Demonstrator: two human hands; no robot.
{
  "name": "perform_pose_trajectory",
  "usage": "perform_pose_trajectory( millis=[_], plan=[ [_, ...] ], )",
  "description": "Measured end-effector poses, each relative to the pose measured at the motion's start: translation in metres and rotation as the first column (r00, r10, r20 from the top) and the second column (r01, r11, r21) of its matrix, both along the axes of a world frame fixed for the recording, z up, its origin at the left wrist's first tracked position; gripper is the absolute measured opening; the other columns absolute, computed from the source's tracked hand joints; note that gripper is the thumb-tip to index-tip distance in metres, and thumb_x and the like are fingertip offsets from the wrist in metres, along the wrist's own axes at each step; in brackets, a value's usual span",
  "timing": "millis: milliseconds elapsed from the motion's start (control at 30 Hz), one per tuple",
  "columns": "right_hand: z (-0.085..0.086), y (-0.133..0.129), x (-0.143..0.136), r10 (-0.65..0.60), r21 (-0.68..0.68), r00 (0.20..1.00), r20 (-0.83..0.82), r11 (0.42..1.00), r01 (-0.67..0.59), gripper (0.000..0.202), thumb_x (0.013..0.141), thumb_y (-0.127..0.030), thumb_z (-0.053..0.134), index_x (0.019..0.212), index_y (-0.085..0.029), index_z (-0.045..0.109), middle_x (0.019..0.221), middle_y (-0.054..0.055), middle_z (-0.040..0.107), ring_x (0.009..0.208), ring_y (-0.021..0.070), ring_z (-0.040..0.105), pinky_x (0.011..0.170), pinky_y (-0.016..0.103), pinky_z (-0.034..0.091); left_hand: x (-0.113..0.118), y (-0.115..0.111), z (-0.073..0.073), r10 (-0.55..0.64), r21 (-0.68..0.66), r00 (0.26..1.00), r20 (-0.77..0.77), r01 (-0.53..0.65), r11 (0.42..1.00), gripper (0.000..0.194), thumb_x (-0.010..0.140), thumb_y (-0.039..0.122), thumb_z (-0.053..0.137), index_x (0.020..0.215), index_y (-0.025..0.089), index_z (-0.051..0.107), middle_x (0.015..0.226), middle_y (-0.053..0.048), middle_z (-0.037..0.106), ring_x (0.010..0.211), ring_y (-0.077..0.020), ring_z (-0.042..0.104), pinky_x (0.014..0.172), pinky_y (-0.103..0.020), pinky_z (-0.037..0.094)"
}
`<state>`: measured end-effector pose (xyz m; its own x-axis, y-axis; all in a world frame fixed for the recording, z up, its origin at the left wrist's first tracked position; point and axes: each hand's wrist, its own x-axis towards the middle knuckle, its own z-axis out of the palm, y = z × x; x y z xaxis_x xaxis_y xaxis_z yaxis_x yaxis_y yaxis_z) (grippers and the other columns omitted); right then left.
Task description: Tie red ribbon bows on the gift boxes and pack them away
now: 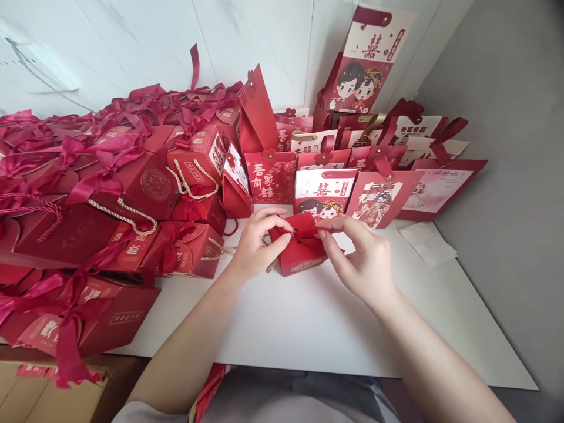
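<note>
On the table point(308, 329), 1 red box point(302, 261) between 2 hands point(370, 258).

Lighting moderately bright and diffuse; soft shadow on the white tabletop point(282, 329). Edges stretched by wide-angle distortion. Slight overall softness noted.

The boxes point(198, 249) are showing smooth red card with a soft sheen, and their ribbons point(73, 299) are gleaming like satin cloth (the cords point(126, 217) are looking rougher, twisted like rope). The white tabletop point(282, 323) is appearing smooth, faintly glossy, beneath marble-look wall panels point(259, 35).
</note>
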<state>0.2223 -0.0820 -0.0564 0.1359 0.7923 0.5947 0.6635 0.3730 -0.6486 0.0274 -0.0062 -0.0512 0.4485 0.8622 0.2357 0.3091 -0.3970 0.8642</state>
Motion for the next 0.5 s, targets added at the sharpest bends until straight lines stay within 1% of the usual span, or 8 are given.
perform_pose_trajectory(
  millis=[100, 167, 233, 300, 367, 500],
  plan=[
    [-0.001, 0.0023, -0.0014, -0.039, -0.063, 0.998, -0.054, 0.997, 0.036, 0.007, 0.098, -0.026, 0.059, 0.096, -0.026, 0.066, 0.094, 0.003, 0.077, 0.086, 0.0238, 0.071, 0.084, 0.041, 0.056, 0.0003, -0.0031, 0.0028, 0.012, 0.013, 1.0, -0.016, -0.012, 1.0, 0.005, 0.084, 0.026, 0.07, 0.084, 0.021, 0.071, 0.13, -0.01, 0.063, 0.128, -0.0333, 0.054, 0.11, -0.047, 0.04],
    [-0.0009, 0.0032, -0.0015, -0.046, -0.089, 0.997, -0.067, 0.995, 0.04, 0.01, 0.099, -0.03, 0.058, 0.093, -0.026, 0.066, 0.091, 0.003, 0.076, 0.084, 0.0234, 0.07, 0.081, 0.04, 0.056, 0.0012, -0.0057, 0.0048, 0.006, 0.013, 1.0, -0.019, -0.006, 1.0, 0.005, 0.083, 0.026, 0.072, 0.082, 0.021, 0.07, 0.128, -0.01, 0.063, 0.126, -0.0338, 0.054, 0.108, -0.047, 0.042],
    [-0.0007, 0.0037, -0.0012, -0.049, -0.091, 0.997, -0.064, 0.995, 0.043, 0.014, 0.1, -0.031, 0.057, 0.09, -0.025, 0.066, 0.089, 0.003, 0.075, 0.082, 0.0229, 0.069, 0.082, 0.041, 0.056, 0.0025, -0.008, 0.0059, -0.004, 0.01, 1.0, -0.02, 0.005, 1.0, 0.004, 0.084, 0.026, 0.071, 0.085, 0.022, 0.07, 0.128, -0.01, 0.064, 0.125, -0.0339, 0.054, 0.105, -0.047, 0.044],
    [-0.0003, 0.0037, -0.0011, -0.043, -0.066, 0.997, -0.057, 0.997, 0.039, 0.016, 0.1, -0.03, 0.057, 0.088, -0.026, 0.065, 0.088, 0.002, 0.075, 0.082, 0.0226, 0.069, 0.092, 0.044, 0.054, 0.0038, -0.0094, 0.0059, -0.01, 0.019, 0.999, -0.034, 0.011, 1.0, 0.004, 0.085, 0.024, 0.069, 0.088, 0.022, 0.071, 0.13, -0.01, 0.063, 0.125, -0.0331, 0.054, 0.105, -0.047, 0.045],
    [0.0007, 0.0028, -0.0016, -0.015, -0.018, 0.999, -0.037, 1.0, 0.014, 0.013, 0.1, -0.027, 0.057, 0.089, -0.026, 0.065, 0.089, 0.002, 0.075, 0.083, 0.0223, 0.069, 0.101, 0.048, 0.05, 0.0048, -0.0099, 0.0049, -0.007, 0.05, 0.998, -0.057, 0.01, 0.999, 0.005, 0.085, 0.023, 0.068, 0.089, 0.022, 0.072, 0.132, -0.01, 0.063, 0.125, -0.0316, 0.056, 0.108, -0.047, 0.044],
    [0.0053, -0.0019, -0.0041, 0.123, 0.112, 0.991, 0.047, 0.986, -0.127, 0.01, 0.097, -0.018, 0.061, 0.097, -0.025, 0.067, 0.095, 0.005, 0.074, 0.09, 0.0222, 0.069, 0.105, 0.05, 0.048, 0.0055, -0.0089, 0.0015, 0.0, 0.098, 0.995, -0.104, 0.01, 0.995, 0.007, 0.084, 0.017, 0.067, 0.087, 0.022, 0.07, 0.131, -0.008, 0.064, 0.126, -0.0269, 0.058, 0.11, -0.044, 0.043]
  ],
)
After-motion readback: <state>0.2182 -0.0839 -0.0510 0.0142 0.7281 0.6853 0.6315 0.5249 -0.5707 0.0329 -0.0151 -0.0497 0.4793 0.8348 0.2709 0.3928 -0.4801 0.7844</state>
